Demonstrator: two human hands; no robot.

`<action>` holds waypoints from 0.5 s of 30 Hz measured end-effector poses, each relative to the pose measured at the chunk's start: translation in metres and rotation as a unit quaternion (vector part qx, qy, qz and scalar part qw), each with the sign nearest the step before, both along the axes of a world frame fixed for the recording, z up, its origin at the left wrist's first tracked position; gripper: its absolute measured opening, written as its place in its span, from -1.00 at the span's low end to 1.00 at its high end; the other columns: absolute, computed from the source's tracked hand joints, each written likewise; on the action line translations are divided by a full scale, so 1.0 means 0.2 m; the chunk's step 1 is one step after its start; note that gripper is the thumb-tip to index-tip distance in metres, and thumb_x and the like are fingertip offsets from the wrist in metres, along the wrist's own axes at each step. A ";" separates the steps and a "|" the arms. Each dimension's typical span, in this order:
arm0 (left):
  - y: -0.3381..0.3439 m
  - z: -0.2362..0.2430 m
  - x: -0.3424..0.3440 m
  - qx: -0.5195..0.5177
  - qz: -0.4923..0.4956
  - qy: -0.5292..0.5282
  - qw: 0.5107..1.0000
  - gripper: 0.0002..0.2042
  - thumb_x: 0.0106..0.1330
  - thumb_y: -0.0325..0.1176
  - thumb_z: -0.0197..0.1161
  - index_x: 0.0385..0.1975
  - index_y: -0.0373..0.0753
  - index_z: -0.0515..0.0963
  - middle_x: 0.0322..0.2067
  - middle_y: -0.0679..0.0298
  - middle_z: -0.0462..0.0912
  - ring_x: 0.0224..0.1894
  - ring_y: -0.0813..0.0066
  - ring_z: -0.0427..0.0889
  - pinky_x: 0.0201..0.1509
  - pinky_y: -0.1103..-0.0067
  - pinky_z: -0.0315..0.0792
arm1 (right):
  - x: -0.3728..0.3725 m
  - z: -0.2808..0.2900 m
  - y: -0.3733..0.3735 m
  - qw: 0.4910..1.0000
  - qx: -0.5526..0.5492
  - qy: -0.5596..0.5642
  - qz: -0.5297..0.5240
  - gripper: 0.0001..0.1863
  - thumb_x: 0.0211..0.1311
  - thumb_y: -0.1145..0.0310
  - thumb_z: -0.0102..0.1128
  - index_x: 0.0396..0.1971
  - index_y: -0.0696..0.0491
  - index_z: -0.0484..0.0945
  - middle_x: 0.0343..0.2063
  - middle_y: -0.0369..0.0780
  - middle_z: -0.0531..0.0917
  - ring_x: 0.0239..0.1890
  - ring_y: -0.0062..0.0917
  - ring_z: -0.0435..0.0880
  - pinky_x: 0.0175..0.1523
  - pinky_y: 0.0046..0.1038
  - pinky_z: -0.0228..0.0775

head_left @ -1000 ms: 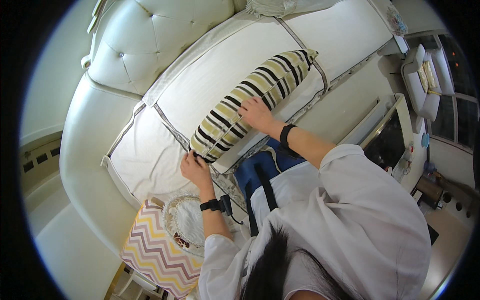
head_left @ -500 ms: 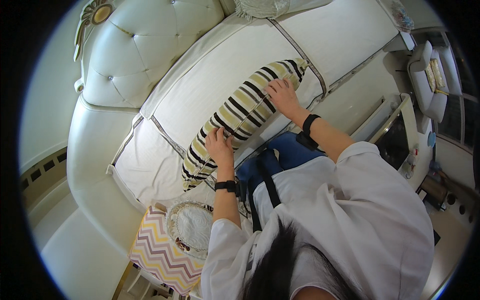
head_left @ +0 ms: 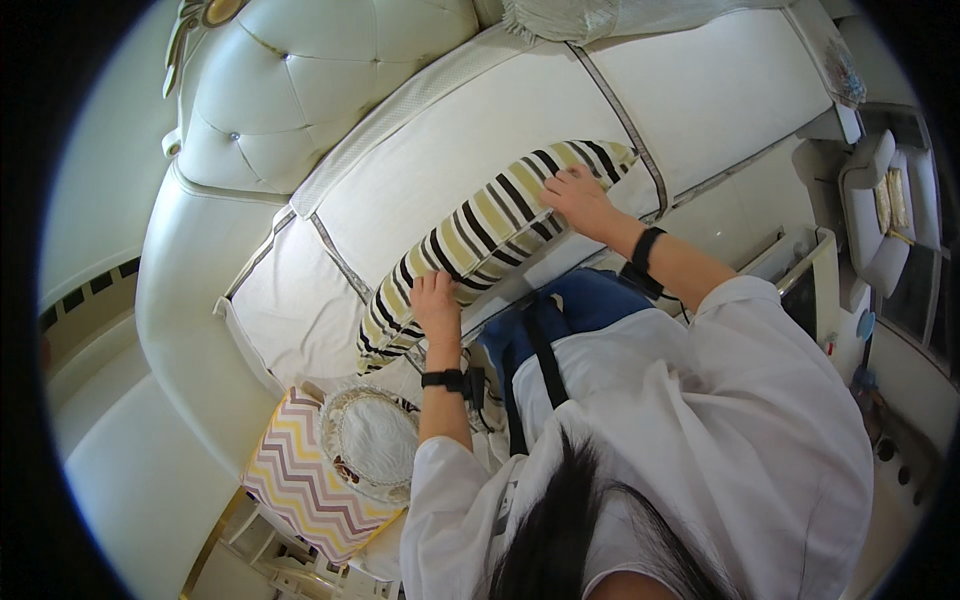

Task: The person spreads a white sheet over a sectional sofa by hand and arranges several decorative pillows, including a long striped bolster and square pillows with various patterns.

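Note:
A long pillow point(head_left: 480, 240) with cream, olive, grey and black stripes lies diagonally on the white sofa cover point(head_left: 380, 165). My left hand point(head_left: 436, 305) has its curled fingers gripping the pillow's near side, left of its middle. My right hand point(head_left: 580, 200) grips it near the upper right end, fingers bent into the fabric. Each wrist wears a black strap with a small device.
A tufted cream backrest point(head_left: 320, 80) runs along the upper left, with a fringed cushion point(head_left: 630, 15) beside it. A chevron pillow point(head_left: 305, 470) and lace-edged round cushion point(head_left: 365, 440) lie lower left. An armchair point(head_left: 875, 210) and cabinet stand right.
My left hand has moved from the pillow's lower end toward its middle, and my right hand has shifted up and right along it. The pillow has slid slightly down and left.

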State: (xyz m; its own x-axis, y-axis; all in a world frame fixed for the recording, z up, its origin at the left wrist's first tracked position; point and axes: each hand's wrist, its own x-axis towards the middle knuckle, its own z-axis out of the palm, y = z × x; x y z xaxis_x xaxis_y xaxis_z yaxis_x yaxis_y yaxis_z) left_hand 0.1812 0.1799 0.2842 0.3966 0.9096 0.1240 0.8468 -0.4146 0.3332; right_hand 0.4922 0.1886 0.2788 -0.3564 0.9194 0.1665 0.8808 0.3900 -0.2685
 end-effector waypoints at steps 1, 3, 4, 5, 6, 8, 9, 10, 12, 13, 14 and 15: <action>-0.01 0.02 -0.02 -0.008 0.016 -0.031 0.999 -0.86 -0.09 -0.48 0.26 -0.54 -0.24 0.43 -0.48 0.21 0.43 -0.35 0.19 0.42 -0.29 0.39 0.31 | 0.00 0.05 -0.01 1.000 -0.007 0.028 0.007 -0.82 -0.11 0.43 0.13 -0.42 -0.03 0.43 -0.41 -0.31 0.45 -0.21 -0.45 0.43 0.03 -0.31 0.18; -0.03 0.08 -0.03 -0.007 0.046 -0.061 0.997 -0.87 -0.09 -0.51 0.25 -0.56 -0.24 0.42 -0.53 0.17 0.40 -0.39 0.17 0.41 -0.32 0.41 0.31 | 0.01 0.11 -0.06 0.997 -0.031 0.077 -0.001 -0.74 -0.18 0.45 0.20 -0.39 -0.03 0.43 -0.40 -0.29 0.46 -0.21 -0.43 0.44 -0.05 -0.37 0.19; -0.04 0.07 -0.01 -0.016 0.047 -0.067 0.997 -0.88 -0.07 -0.50 0.24 -0.57 -0.25 0.41 -0.53 0.19 0.40 -0.40 0.19 0.41 -0.33 0.41 0.30 | 0.02 0.08 -0.04 0.997 -0.031 0.065 0.002 -0.73 -0.19 0.45 0.21 -0.38 -0.03 0.42 -0.39 -0.29 0.46 -0.21 -0.43 0.44 -0.06 -0.37 0.19; -0.03 0.06 -0.01 -0.018 0.047 -0.070 0.996 -0.89 -0.04 -0.50 0.24 -0.57 -0.25 0.41 -0.54 0.21 0.40 -0.40 0.20 0.40 -0.34 0.41 0.29 | 0.02 0.07 0.00 0.998 -0.025 0.056 0.005 -0.72 -0.20 0.46 0.22 -0.38 -0.02 0.42 -0.38 -0.29 0.47 -0.21 -0.43 0.45 -0.08 -0.37 0.19; -0.03 0.05 0.00 -0.027 0.039 -0.027 0.999 -0.87 -0.05 -0.51 0.24 -0.53 -0.26 0.43 -0.51 0.21 0.42 -0.37 0.19 0.41 -0.32 0.40 0.29 | 0.00 0.06 0.00 0.997 -0.026 0.073 -0.001 -0.72 -0.19 0.47 0.22 -0.37 -0.02 0.42 -0.38 -0.29 0.47 -0.22 -0.42 0.45 -0.09 -0.36 0.18; -0.05 0.04 -0.01 -0.018 0.043 -0.044 0.998 -0.84 -0.06 -0.50 0.25 -0.48 -0.26 0.43 -0.48 0.20 0.43 -0.35 0.19 0.41 -0.30 0.40 0.29 | 0.03 0.06 -0.01 0.998 -0.045 0.049 -0.008 -0.72 -0.17 0.47 0.22 -0.35 -0.02 0.42 -0.36 -0.28 0.47 -0.19 -0.42 0.44 -0.08 -0.35 0.18; -0.08 0.04 -0.02 -0.014 0.043 -0.063 0.997 -0.81 -0.06 -0.49 0.27 -0.44 -0.26 0.43 -0.45 0.19 0.44 -0.34 0.18 0.41 -0.28 0.39 0.29 | 0.04 0.05 -0.03 0.997 -0.069 0.023 -0.020 -0.71 -0.15 0.46 0.22 -0.33 -0.03 0.42 -0.35 -0.28 0.47 -0.17 -0.42 0.44 -0.07 -0.34 0.17; -0.10 0.04 -0.05 -0.015 0.048 -0.061 0.997 -0.81 -0.06 -0.49 0.27 -0.44 -0.26 0.43 -0.45 0.19 0.44 -0.34 0.18 0.41 -0.28 0.39 0.29 | 0.05 0.04 -0.05 0.995 -0.093 -0.004 -0.031 -0.71 -0.13 0.45 0.23 -0.31 -0.03 0.43 -0.33 -0.28 0.46 -0.15 -0.42 0.43 -0.06 -0.33 0.17; -0.13 0.02 -0.15 -0.017 0.060 -0.033 0.998 -0.69 -0.13 -0.42 0.35 -0.35 -0.25 0.43 -0.33 0.18 0.46 -0.24 0.17 0.42 -0.18 0.38 0.29 | 0.07 0.02 -0.07 0.995 -0.096 -0.016 -0.028 -0.70 -0.11 0.43 0.24 -0.30 -0.02 0.42 -0.32 -0.29 0.46 -0.14 -0.43 0.43 -0.05 -0.33 0.16; -0.14 0.00 -0.20 -0.015 0.067 -0.020 0.997 -0.62 -0.16 -0.39 0.39 -0.31 -0.25 0.43 -0.28 0.18 0.48 -0.20 0.16 0.43 -0.14 0.37 0.29 | 0.09 0.01 -0.07 0.995 -0.096 -0.027 -0.025 -0.70 -0.10 0.40 0.25 -0.29 -0.02 0.42 -0.32 -0.29 0.46 -0.13 -0.43 0.42 -0.05 -0.33 0.16; -0.15 0.00 -0.29 -0.013 0.073 0.005 0.997 -0.58 -0.21 -0.38 0.41 -0.29 -0.24 0.44 -0.23 0.18 0.48 -0.14 0.16 0.43 -0.10 0.36 0.30 | 0.08 0.00 -0.06 0.994 -0.097 -0.038 -0.014 -0.70 -0.08 0.38 0.25 -0.29 -0.02 0.41 -0.32 -0.30 0.45 -0.14 -0.44 0.42 -0.05 -0.34 0.16; -0.17 0.00 -0.37 -0.014 0.076 0.008 0.997 -0.58 -0.21 -0.38 0.41 -0.29 -0.24 0.44 -0.23 0.18 0.48 -0.14 0.16 0.43 -0.10 0.36 0.30 | 0.05 0.01 -0.06 0.995 -0.098 -0.035 -0.010 -0.70 -0.08 0.38 0.25 -0.29 -0.02 0.41 -0.32 -0.30 0.45 -0.14 -0.44 0.42 -0.05 -0.34 0.16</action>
